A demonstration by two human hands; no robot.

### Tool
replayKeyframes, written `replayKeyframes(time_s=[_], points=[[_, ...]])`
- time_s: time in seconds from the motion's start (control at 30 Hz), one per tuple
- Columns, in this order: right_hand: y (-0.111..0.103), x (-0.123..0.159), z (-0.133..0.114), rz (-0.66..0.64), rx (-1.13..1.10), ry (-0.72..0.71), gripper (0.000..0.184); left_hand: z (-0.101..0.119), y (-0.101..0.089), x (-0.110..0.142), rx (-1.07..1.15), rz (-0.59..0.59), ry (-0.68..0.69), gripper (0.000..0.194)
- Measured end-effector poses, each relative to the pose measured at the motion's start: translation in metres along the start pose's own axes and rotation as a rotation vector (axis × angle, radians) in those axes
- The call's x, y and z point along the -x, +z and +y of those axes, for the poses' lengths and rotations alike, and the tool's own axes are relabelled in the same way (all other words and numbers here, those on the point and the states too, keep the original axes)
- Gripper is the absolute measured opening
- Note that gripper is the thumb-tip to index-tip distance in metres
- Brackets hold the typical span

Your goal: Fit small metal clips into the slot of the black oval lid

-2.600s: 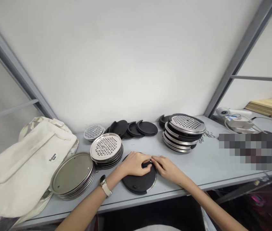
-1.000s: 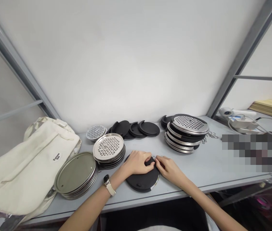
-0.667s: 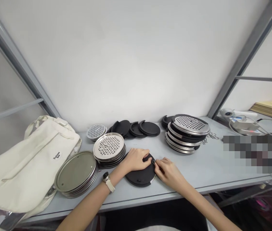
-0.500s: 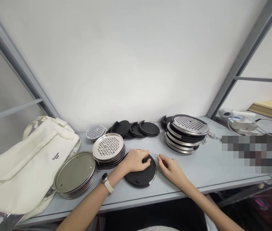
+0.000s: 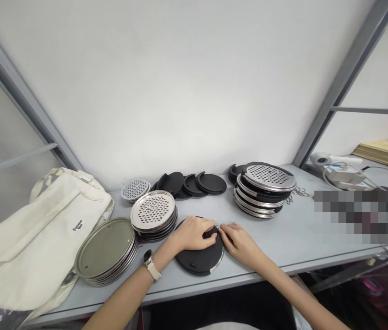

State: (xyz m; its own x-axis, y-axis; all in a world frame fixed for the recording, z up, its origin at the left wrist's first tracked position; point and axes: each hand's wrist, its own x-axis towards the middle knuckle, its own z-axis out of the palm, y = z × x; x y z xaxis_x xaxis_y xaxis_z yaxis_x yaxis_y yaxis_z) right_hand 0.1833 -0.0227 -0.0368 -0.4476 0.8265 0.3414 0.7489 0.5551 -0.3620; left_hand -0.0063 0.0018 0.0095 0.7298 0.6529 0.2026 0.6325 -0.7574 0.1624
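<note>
The black disc [image 5: 197, 261] lies flat on the shelf [image 5: 283, 243], directly ahead of the wearer and between the two hands. It is round and shows no long axis. A steel rim [image 5: 218, 263] is visible along its lower right edge. A short black tab [image 5: 210, 233] sits at the disc's upper right edge, with a small wire ring [image 5: 217, 227] at the tab's right end.

The left hand [image 5: 191, 233] lies across the disc's upper part, fingers curved over the tab, not clenched. The right hand [image 5: 240, 245] comes in from the right, its fingertips [image 5: 222, 233] drawn together at the ring. The right hand is the nearer to the ring, though both are close. Whether those fingertips grip the ring is too small to tell.

A stack of perforated steel discs [image 5: 153, 211] stands just left of the black disc, with a stack of plain steel discs [image 5: 105, 247] beyond it, against a canvas bag [image 5: 42, 229]. Loose black discs [image 5: 210, 183] lie behind. A mixed stack of steel and black discs [image 5: 265, 178] stands to the right.
</note>
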Motion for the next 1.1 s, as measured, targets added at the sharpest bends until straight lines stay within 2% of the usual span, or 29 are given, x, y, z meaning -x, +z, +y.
replayKeyframes(time_s=[0.5, 1.1], points=[[0.0076, -0.004, 0.0058, 0.012, -0.009, -0.014, 0.027, -0.0004, 0.0014, 0.0006, -0.01, 0.023, 0.021, 0.013], [0.0011, -0.0041, 0.004, 0.0, -0.057, 0.009, 0.029, 0.0012, 0.0046, -0.0015, 0.005, 0.034, -0.04, 0.014]])
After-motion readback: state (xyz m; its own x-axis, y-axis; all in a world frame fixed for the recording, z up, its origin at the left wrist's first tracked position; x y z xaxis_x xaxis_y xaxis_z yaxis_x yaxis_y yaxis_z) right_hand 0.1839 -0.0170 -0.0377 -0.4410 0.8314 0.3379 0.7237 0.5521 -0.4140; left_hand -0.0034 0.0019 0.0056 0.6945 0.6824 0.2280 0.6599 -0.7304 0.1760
